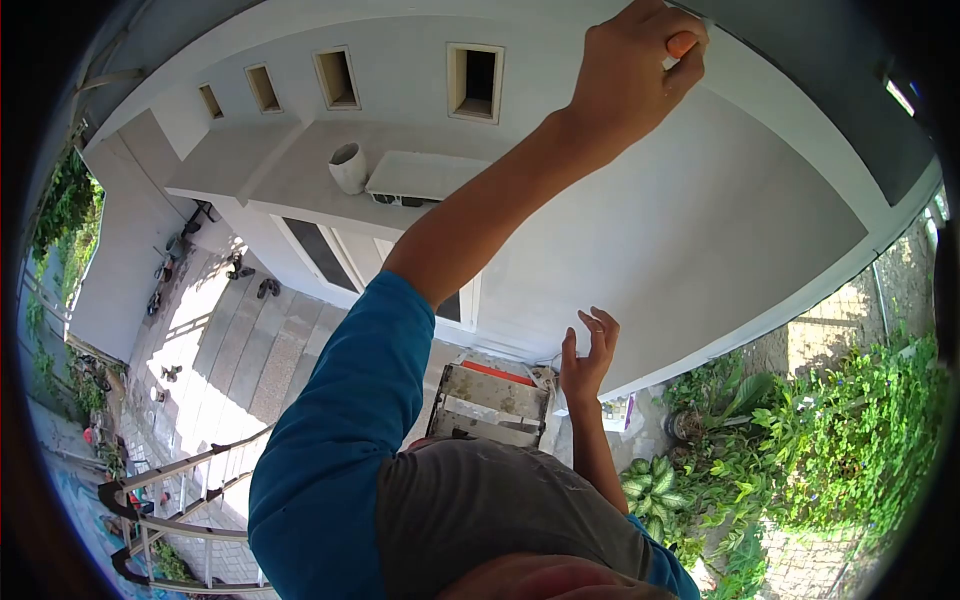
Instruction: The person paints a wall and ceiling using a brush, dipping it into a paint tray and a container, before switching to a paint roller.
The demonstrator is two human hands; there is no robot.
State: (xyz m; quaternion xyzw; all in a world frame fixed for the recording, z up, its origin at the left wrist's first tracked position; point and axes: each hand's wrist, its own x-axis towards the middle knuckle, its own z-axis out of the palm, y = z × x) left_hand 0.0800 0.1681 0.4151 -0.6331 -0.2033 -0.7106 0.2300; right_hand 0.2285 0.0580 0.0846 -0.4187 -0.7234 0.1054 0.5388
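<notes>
Raised high against the upper edge of the pale wall, my left hand is closed in a fist. A small orange piece with a bit of white beside it shows between its fingers; I cannot tell what it belongs to. The blue-sleeved left arm stretches across the view. Lower down, my right hand is held up in front of the same wall, its fingers apart and loosely bent, with nothing in them. Below it and to the left is a worn, stained platform with an orange strip along its far edge.
A white pot and a long white box-like unit sit on a ledge beneath several square wall openings. A metal ladder stands at lower left. Shoes lie on the paving far below. Leafy plants grow at right.
</notes>
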